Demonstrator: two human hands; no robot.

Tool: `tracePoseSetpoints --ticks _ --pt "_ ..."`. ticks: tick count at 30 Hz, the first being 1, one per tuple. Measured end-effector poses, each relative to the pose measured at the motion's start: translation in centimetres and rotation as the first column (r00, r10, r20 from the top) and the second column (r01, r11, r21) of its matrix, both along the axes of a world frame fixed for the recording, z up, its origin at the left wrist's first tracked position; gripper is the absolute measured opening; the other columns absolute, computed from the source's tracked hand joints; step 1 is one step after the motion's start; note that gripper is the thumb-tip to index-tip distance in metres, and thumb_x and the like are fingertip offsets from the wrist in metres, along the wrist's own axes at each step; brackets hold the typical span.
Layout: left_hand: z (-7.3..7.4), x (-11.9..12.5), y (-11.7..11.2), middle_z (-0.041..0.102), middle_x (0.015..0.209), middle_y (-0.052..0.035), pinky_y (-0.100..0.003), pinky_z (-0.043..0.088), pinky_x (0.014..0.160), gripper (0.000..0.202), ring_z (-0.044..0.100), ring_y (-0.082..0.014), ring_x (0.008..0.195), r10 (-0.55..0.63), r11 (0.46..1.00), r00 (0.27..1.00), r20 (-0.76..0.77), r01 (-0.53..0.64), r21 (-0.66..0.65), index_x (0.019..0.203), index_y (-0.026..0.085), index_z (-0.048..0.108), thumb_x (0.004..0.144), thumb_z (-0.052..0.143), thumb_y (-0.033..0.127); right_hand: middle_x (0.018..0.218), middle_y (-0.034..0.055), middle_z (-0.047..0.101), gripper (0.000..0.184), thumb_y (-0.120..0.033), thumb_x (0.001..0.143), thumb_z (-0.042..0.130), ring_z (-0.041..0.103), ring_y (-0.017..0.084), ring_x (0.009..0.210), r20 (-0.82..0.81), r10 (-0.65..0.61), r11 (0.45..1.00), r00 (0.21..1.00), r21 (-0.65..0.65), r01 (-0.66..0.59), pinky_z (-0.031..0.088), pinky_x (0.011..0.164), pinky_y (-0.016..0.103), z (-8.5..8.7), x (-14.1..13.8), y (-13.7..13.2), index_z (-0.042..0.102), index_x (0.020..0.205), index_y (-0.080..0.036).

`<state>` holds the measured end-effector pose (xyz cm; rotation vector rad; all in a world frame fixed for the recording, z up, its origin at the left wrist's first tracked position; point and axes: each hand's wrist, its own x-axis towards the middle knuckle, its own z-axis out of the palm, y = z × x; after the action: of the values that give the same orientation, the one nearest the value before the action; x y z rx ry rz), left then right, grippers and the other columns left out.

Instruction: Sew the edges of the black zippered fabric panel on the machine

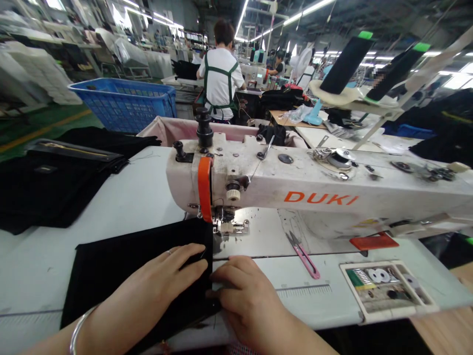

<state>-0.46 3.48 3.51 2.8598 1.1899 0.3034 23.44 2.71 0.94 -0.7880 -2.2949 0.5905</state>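
Note:
A black fabric panel (107,271) lies on the sewing machine's table, its upper right corner beside the presser foot (229,226). My left hand (162,281) rests on top of the panel with its fingers stretched toward the right edge. At that edge my right hand (249,296) is closed, thumb and fingers pinching the fabric's border. The white sewing machine (254,172) carries an orange strip (205,190) beside its needle area. Pink-handled thread snips (303,256) lie on the machine bed to the right of my right hand.
Folded black pieces (48,172) with a zipper are stacked at the left. A blue plastic basket (125,98) stands behind them. At the right are a tray (384,291) with bobbins and a red piece (373,241). Black thread cones (347,64) rise behind the machine. A person (221,74) works ahead.

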Motion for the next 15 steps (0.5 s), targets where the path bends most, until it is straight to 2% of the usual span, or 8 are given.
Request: tracePoseSetpoints --ticks 4,7,9,12,13,15 --pt "-0.3 1.5 -0.5 0.069 0.130 -0.0098 -0.043 0.061 0.094 0.056 0.069 -0.0260 0.113 -0.021 1.000 0.999 -0.047 0.020 -0.020 0.119 0.019 0.065 0.073 0.043 -0.005 0.107 -0.0005 0.070 0.018 -0.002 0.078 0.059 0.061 0.020 0.101 0.002 0.036 0.999 0.999 0.006 -0.036 0.046 0.092 0.040 -0.2 0.0 0.3 0.059 0.078 -0.019" --pt "-1.2 2.1 -1.8 0.066 0.134 -0.0150 -0.044 0.061 0.094 0.055 0.067 -0.0298 0.117 -0.003 0.997 0.999 -0.046 0.006 0.071 0.128 0.011 0.061 0.076 0.048 0.001 0.102 0.0000 0.070 0.017 -0.003 0.077 0.058 0.062 0.020 0.104 -0.013 0.043 0.999 0.999 0.016 -0.043 0.046 0.095 0.039 -0.5 -0.1 0.3 0.056 0.077 -0.020" --pt "-1.7 2.0 -2.9 0.065 0.136 -0.0128 -0.039 0.061 0.095 0.051 0.067 -0.0280 0.119 0.007 0.994 1.000 -0.020 -0.005 0.110 0.136 0.012 0.056 0.086 0.049 0.010 0.098 0.0001 0.070 0.016 -0.004 0.077 0.056 0.063 0.019 0.103 -0.040 0.041 0.999 0.998 0.015 -0.041 0.046 0.097 0.039 -0.7 -0.1 0.2 0.055 0.076 -0.020" --pt "-2.3 1.8 -4.3 0.069 0.133 -0.0050 -0.028 0.059 0.097 0.041 0.067 -0.0212 0.118 0.015 0.987 0.997 0.079 -0.027 0.158 0.136 0.021 0.058 0.096 0.051 0.026 0.089 -0.0003 0.070 0.016 -0.004 0.079 0.053 0.065 0.017 0.092 -0.075 0.016 1.000 0.997 -0.010 -0.017 0.045 0.102 0.041 -0.8 -0.2 0.1 0.055 0.079 -0.021" --pt "-2.4 1.8 -4.7 0.070 0.131 -0.0043 -0.026 0.059 0.097 0.040 0.068 -0.0203 0.118 0.022 0.981 0.993 0.117 -0.044 0.188 0.135 0.021 0.060 0.097 0.051 0.029 0.090 0.0006 0.070 0.018 -0.004 0.080 0.052 0.064 0.017 0.090 -0.070 -0.009 1.000 0.998 -0.025 0.008 0.046 0.101 0.040 -0.8 -0.2 0.1 0.057 0.082 -0.021" --pt "-2.6 2.0 -5.0 0.070 0.130 -0.0052 -0.027 0.059 0.098 0.039 0.067 -0.0209 0.119 0.022 0.967 0.990 0.139 -0.056 0.249 0.133 0.019 0.062 0.097 0.052 0.029 0.103 0.0050 0.071 0.024 -0.002 0.083 0.050 0.063 0.020 0.100 -0.015 -0.054 0.998 0.998 -0.042 0.053 0.047 0.101 0.039 -0.6 -0.2 0.3 0.061 0.096 -0.019"
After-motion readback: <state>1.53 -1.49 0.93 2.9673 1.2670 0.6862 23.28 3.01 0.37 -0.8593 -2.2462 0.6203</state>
